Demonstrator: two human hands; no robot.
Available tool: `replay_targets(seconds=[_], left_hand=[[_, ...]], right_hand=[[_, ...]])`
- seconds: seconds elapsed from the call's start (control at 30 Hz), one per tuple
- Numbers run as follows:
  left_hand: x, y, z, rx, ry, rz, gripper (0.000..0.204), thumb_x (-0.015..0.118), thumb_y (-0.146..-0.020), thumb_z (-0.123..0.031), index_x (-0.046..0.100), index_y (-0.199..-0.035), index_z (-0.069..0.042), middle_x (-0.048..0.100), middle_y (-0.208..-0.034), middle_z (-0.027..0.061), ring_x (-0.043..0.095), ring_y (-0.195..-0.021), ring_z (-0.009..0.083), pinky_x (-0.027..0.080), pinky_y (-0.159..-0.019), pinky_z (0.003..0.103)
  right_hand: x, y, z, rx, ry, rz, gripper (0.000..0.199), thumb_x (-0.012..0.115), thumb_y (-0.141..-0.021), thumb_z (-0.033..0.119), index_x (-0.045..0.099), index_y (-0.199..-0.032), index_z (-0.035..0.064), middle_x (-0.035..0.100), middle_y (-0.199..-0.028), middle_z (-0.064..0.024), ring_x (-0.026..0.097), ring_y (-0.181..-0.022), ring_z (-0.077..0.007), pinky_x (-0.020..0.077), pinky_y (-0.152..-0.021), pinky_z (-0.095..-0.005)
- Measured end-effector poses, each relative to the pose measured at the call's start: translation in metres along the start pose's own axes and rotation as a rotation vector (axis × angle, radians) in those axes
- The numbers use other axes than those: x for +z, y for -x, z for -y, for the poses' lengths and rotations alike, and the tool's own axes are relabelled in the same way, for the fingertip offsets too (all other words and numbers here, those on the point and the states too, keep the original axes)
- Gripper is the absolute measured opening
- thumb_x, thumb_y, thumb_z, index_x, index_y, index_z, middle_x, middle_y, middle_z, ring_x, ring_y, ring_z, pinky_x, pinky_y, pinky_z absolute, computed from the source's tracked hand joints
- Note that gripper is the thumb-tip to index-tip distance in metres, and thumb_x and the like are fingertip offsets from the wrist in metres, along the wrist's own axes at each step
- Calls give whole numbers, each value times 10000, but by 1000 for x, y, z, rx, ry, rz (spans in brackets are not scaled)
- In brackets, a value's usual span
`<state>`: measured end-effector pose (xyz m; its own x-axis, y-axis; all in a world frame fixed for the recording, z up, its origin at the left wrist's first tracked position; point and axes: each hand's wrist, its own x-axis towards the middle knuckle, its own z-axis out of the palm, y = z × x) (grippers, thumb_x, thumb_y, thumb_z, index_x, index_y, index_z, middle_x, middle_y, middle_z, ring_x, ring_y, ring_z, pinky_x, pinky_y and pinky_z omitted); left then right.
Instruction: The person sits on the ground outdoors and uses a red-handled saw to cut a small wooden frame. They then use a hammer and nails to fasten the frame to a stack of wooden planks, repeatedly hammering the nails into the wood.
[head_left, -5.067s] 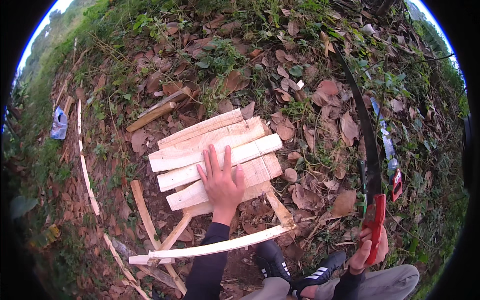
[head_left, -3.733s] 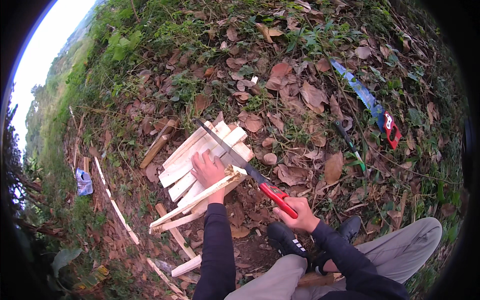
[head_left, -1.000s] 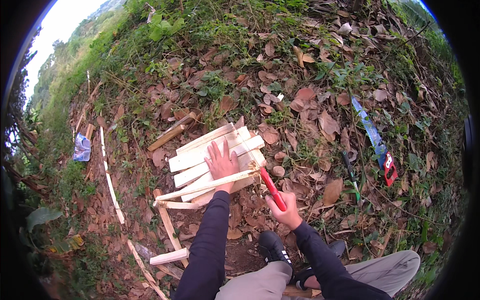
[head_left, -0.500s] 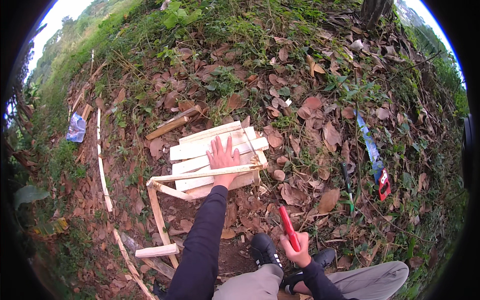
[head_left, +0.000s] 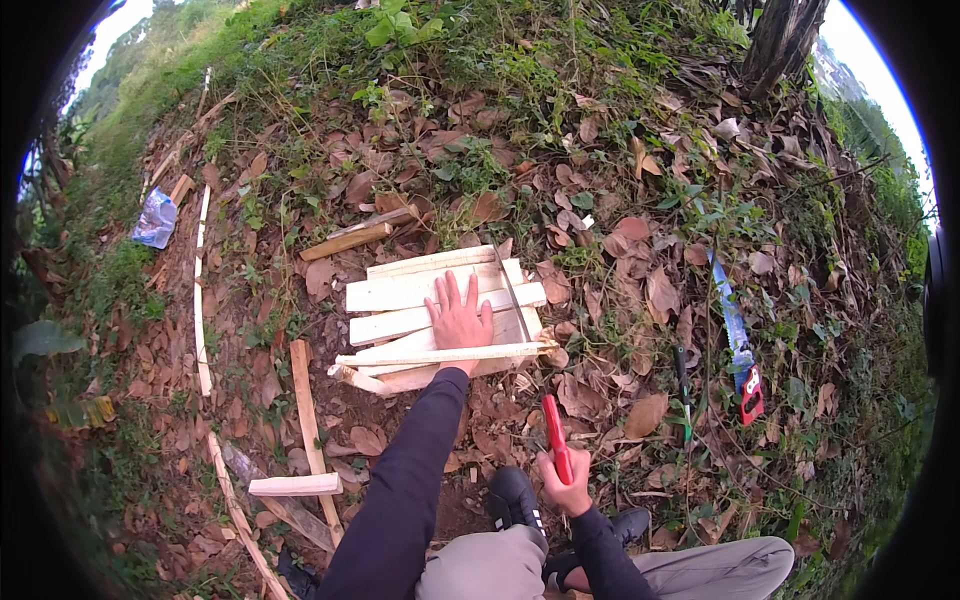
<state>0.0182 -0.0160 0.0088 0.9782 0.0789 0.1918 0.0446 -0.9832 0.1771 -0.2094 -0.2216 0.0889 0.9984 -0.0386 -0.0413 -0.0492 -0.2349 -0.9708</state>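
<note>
A small frame of pale wooden slats [head_left: 400, 292] lies on leafy ground in front of me. My left hand [head_left: 461, 318] presses flat on its slats, fingers spread, with the wrist passing beneath a raised narrow rail [head_left: 430, 356]. In my right hand [head_left: 568, 485] is the red handle of a handsaw [head_left: 557, 440], fingers wrapped round it. The saw's thin blade [head_left: 512, 290], seen nearly edge-on, lies across the slats close to their right ends. How deep it sits in the wood I cannot tell.
Another handsaw with a red handle [head_left: 750, 395] rests on the leaves at right, beside a thin dark-and-green tool [head_left: 684, 390]. Short wood offcuts [head_left: 345, 242] lie beyond the frame. Long strips [head_left: 203, 290] and a clear plastic bag [head_left: 156, 219] are at left. A loose board [head_left: 295, 485] lies near.
The raised rail has tilted lower toward the slats, and its left end has come away from the long upright stick. My right hand and the saw handle have shifted slightly left.
</note>
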Motion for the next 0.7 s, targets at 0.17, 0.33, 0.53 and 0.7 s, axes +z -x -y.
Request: replay_targets(seconds=[0.17,0.33,0.53,0.7], left_hand=[[6,-5,12,-50,91,121,595,462,-984,-410,420,-1525,-166,264,-1605,252,228,-1491,433,142,-1182,638],[2,-13,4,-24,39,77,601,449,-991,-434,403,-1535,-183,255,-1612,238,208,-1499,427,139,-1184,636],[0,-20,16,13,54,175,587,449,-1004,-418,385,-1543,-194,249,-1617,233,224,-1495,420,151,-1181,636],[3,-21,15,38,13,188,586,443,-1010,-420,364,-1556,-221,218,-1634,218,187,-1512,408,133,-1188,633]], right_hand=[[-6,-4,7,54,-6,23,257,681,-822,99,542,-615,38,479,-478,-48,493,-406,-145,385,-447,-306],[-19,22,10,-13,43,21,207,681,-809,94,590,-639,21,463,-463,-66,518,-394,-158,402,-448,-307],[-3,-7,4,3,18,14,262,685,-824,127,552,-619,35,459,-478,-87,481,-377,-199,372,-431,-323],[-19,20,23,-38,-24,15,326,672,-815,78,467,-562,54,403,-460,-38,394,-370,-146,319,-426,-331]])
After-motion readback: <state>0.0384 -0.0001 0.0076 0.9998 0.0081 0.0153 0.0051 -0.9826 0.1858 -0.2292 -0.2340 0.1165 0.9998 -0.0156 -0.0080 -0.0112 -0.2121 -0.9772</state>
